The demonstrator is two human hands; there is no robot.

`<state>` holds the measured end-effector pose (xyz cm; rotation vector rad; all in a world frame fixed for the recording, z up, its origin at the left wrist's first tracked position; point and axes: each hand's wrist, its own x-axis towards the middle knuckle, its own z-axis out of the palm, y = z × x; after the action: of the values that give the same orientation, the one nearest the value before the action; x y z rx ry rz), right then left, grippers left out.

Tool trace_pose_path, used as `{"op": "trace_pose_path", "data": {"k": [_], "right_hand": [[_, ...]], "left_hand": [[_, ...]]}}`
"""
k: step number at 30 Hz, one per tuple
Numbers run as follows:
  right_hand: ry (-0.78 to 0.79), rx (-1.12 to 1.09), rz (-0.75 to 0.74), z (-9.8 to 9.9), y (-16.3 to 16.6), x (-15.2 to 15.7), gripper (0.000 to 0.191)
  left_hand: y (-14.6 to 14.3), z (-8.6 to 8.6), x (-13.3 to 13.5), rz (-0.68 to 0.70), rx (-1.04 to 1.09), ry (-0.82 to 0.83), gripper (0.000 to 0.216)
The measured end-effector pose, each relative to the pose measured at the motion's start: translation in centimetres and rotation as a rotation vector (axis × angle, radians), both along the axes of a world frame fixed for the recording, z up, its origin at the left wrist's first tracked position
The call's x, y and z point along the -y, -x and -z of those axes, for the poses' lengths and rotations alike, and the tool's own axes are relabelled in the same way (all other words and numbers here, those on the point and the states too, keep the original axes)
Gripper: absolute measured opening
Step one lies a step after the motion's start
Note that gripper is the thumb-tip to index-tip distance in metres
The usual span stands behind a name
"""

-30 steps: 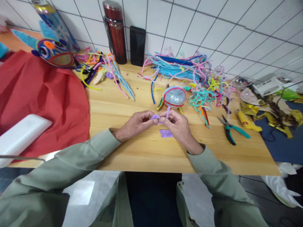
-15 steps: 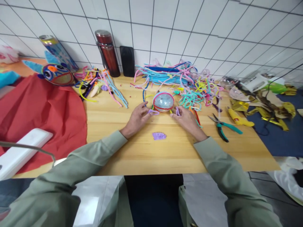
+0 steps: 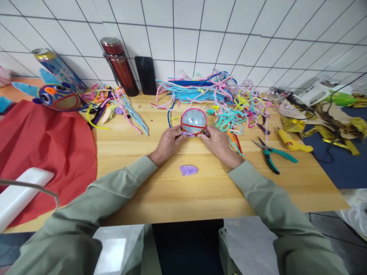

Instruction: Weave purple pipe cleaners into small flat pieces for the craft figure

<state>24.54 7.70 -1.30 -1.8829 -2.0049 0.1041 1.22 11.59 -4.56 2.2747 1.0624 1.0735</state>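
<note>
A clear plastic ball [image 3: 193,120] ringed with red pipe cleaner sits on the wooden table [image 3: 160,187]. My left hand [image 3: 168,139] rests at its lower left, fingers pinched on a purple pipe cleaner piece [image 3: 187,134]. My right hand [image 3: 216,140] is at the ball's lower right, fingertips closed against its base; what they hold is hidden. A folded purple pipe cleaner piece [image 3: 189,169] lies loose on the table nearer to me.
A pile of coloured pipe cleaners [image 3: 218,99] lies behind the ball, another bunch [image 3: 114,107] at left. Teal-handled pliers [image 3: 271,154] and a yellow glue gun [image 3: 292,143] lie right. Red cloth [image 3: 43,141], a red flask [image 3: 119,65], a black phone [image 3: 147,74] stand nearby.
Both hands moved away from me to the ball, leaving the folded purple piece behind on the table. They now close in against the ball's base.
</note>
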Motion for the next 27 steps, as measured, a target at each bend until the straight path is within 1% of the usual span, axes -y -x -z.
{"op": "trace_pose_path", "data": {"k": [9, 17, 27], "right_hand": [[-0.008, -0.035, -0.018, 0.4, -0.6, -1.5, 0.021], [-0.037, -0.051, 0.02, 0.9, -0.8, -3.9, 0.021], [-0.101, -0.073, 0.057, 1.8, -1.1, -7.0, 0.022]], "left_hand": [[-0.2, 0.2, -1.2, 0.039, -0.038, -0.026, 0.025], [-0.4, -0.2, -4.2, 0.104, -0.028, -0.073, 0.032], [-0.8, -0.3, -7.1, 0.069, -0.056, -0.081, 0.038]]}}
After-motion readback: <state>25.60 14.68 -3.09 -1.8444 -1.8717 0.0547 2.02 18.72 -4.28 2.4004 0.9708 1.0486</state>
